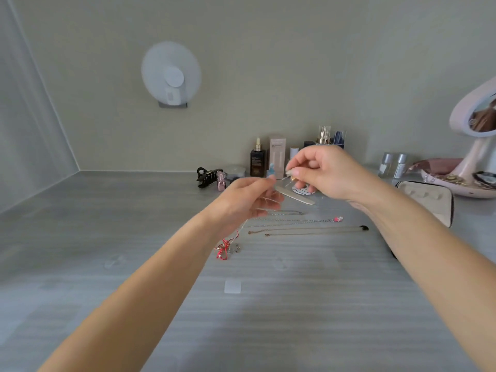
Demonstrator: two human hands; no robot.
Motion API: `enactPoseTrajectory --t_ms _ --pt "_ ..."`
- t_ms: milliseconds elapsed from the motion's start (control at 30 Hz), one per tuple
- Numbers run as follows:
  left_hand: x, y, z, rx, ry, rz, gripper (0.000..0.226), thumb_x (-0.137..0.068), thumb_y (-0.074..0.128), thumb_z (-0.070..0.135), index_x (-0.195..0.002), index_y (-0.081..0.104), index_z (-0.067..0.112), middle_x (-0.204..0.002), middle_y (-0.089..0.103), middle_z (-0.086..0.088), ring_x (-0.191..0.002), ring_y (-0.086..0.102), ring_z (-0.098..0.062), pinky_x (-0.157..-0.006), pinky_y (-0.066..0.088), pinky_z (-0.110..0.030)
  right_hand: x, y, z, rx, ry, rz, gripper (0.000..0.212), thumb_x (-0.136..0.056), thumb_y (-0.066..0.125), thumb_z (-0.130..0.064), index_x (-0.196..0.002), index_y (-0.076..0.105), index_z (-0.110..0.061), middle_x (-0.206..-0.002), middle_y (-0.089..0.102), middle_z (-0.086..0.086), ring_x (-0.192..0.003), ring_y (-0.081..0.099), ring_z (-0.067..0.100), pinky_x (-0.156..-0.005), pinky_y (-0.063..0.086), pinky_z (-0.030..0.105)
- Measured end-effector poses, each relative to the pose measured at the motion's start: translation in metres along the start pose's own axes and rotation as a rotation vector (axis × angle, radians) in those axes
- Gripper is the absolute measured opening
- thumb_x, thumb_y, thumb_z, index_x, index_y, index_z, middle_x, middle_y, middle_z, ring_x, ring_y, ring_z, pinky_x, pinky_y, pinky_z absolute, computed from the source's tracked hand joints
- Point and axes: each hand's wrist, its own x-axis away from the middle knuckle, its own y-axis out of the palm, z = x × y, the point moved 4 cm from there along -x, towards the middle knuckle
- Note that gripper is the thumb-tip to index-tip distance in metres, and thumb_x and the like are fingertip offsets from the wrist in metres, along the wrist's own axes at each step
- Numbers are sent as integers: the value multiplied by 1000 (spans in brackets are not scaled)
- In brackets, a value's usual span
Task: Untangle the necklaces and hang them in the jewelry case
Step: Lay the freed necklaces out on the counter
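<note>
Hands up over a gray table

Near side of the table (pixel 107 304) is bare, with lots of room. Left hand (pixel 243 201) and right hand (pixel 326 171) each pinch a thin chain (pixel 279 181), raised between them. Its red tangled end (pixel 224 248) touches the table. Three necklaces (pixel 300 224) lie straight just beyond. Jewelry case (pixel 426 197) sits open at the right. Bottles (pixel 257 158), a hair clip (pixel 208 177) and a mirror (pixel 475 116) crowd the far edge. Bottle words are too blurry to read.
</note>
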Motion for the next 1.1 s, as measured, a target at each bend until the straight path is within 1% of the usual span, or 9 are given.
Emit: enactPoseTrajectory --t_ms 167,267,367,600,733,900,967,1033,1100 --pt "7 -24 -5 10 -43 62 39 -94 42 41 -59 42 22 -70 69 10 -70 63 -10 -69 40 -28 -7 0 4 -170 63 51 25 -91 49 -3 -77 57 -22 -69 60 1 -53 60 -1 -49 46 11" --pt "9 -34 -11 -15 -64 84 41 -93 42 44 -58 44 23 -73 69 8 -71 63 -10 -70 38 -30 -9 0 5 -339 103 64 23 -92 48 0 -78 57 -16 -73 60 4 -63 65 7 -59 54 18" --pt "12 -39 -16 -86 -78 75 40 -93 42 45 -59 45 24 -78 69 8 -73 63 -10 -75 39 -31 -11 1 5 -435 123 67 20 -92 48 0 -79 56 -13 -78 59 6 -69 67 13 -67 55 23" --pt "18 -43 -25 -152 -84 70 39 -92 45 44 -60 53 24 -79 71 6 -74 64 -10 -78 41 -30 -17 1 4 -413 104 89 23 -92 46 1 -78 56 -14 -73 57 5 -51 63 2 -53 51 16" --pt "20 -47 -25 -12 -62 104 36 -92 48 38 -60 55 25 -85 69 5 -79 63 -12 -79 41 -30 -18 3 7 -372 95 119 26 -93 45 0 -77 56 -17 -66 53 1 -47 52 0 -47 42 15" --pt "19 -52 -27 177 -55 133 31 -93 48 32 -65 58 22 -80 67 6 -79 61 -14 -77 42 -32 -13 14 15 -388 132 69 24 -93 45 0 -78 55 -15 -68 51 1 -54 45 9 -43 34 15" --pt "18 -53 -27 275 -52 141 29 -93 48 31 -68 56 20 -76 69 8 -75 63 -12 -75 43 -32 -10 18 18 -443 157 53 23 -93 45 -1 -79 56 -15 -69 51 0 -52 49 9 -48 42 18" --pt "17 -54 -27 331 -46 147 28 -93 48 31 -68 54 20 -73 69 9 -71 65 -8 -72 43 -30 -8 22 21 -632 190 37 22 -94 44 0 -80 56 -13 -68 52 1 -52 59 10 -61 56 25" --pt "16 -54 -28 341 -42 159 28 -93 48 31 -68 55 20 -72 69 9 -70 65 -7 -70 43 -29 -7 26 23 -826 204 27 21 -93 43 1 -82 55 -11 -67 53 3 -52 63 12 -75 58 37"
